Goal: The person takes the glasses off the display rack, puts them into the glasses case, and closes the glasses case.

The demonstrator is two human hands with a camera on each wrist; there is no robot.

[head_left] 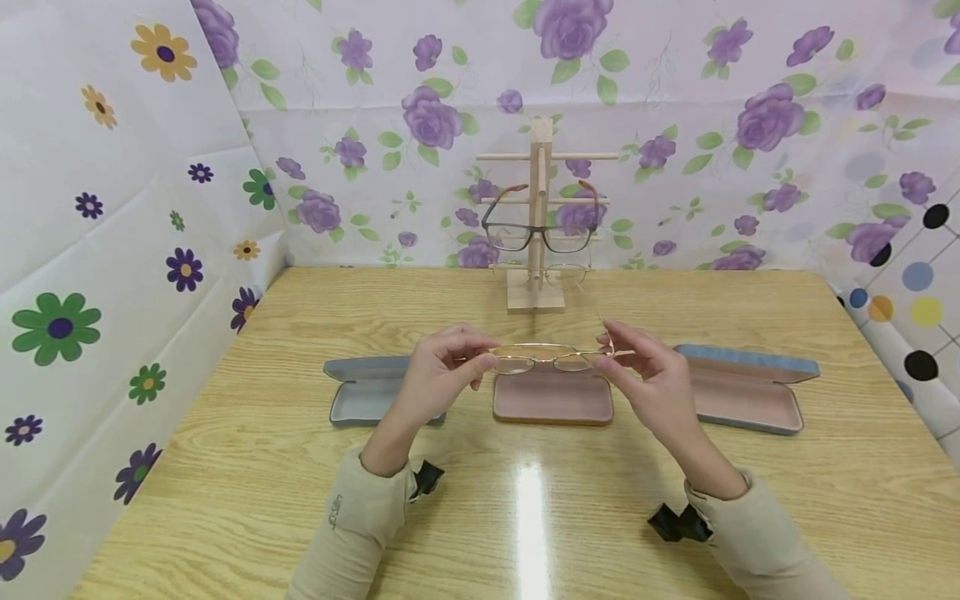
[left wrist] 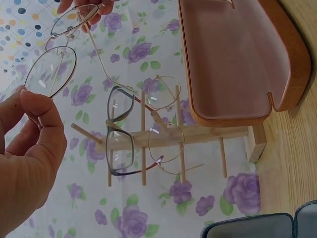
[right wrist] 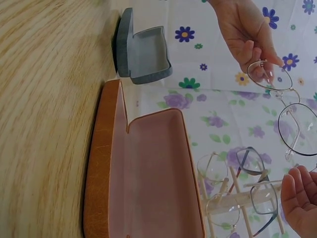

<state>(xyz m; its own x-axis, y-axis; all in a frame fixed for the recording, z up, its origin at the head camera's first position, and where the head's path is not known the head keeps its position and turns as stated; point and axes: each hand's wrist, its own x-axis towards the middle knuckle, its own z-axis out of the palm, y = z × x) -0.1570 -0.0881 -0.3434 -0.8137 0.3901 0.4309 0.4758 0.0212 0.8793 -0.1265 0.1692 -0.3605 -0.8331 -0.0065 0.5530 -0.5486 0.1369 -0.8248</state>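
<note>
A pair of thin gold-rimmed eyeglasses is held up in front of the person, lenses side by side. My left hand pinches the rim of the left lens between thumb and fingers; the left wrist view shows this grip on the eyeglasses closely. At the other end, my right hand holds the frame beside the right lens, thumb in front and fingers near the temple arm. Below the eyeglasses lies an open brown glasses case with a pink lining. In the right wrist view the right hand is partly cut off.
Open on the wooden table are a grey-blue case at left and a blue, pink-lined case at right. Behind, a wooden display stand carries dark-framed glasses and, lower, thin round glasses. Flowered cloth hangs behind.
</note>
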